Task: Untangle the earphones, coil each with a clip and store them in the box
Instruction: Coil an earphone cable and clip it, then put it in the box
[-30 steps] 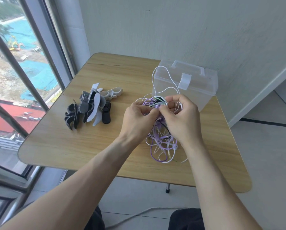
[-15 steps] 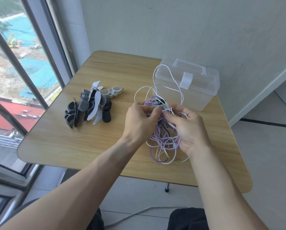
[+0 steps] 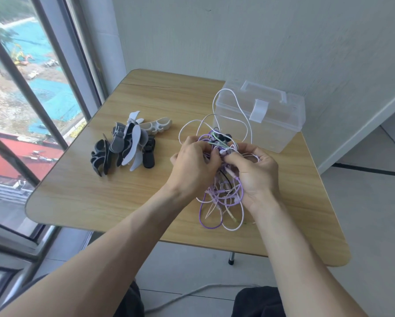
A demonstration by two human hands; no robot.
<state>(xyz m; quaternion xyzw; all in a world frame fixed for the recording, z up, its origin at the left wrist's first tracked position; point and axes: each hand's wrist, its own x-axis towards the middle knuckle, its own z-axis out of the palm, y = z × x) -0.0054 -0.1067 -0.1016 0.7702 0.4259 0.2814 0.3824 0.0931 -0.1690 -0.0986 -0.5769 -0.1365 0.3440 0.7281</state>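
Observation:
A tangled bundle of earphones (image 3: 224,197), with purple, white, pink and black cords, hangs between my hands above the wooden table (image 3: 82,193). My left hand (image 3: 194,165) grips the upper left of the tangle. My right hand (image 3: 254,172) pinches cords at the top with thumb and fingers, palm turned up under the bundle. White loops rise toward the clear plastic box (image 3: 264,116), which stands closed with its latch down at the back right. A pile of black, grey and white cable clips (image 3: 125,144) lies to the left.
A window with metal bars (image 3: 20,92) runs along the left of the table. A grey wall stands close behind the box. The table's front edge is near my forearms, and a cable lies on the floor (image 3: 192,291) below.
My right hand has rotated palm-up and dropped slightly under the bundle. The white loops have spread wider above the tangle. My left hand keeps its grip.

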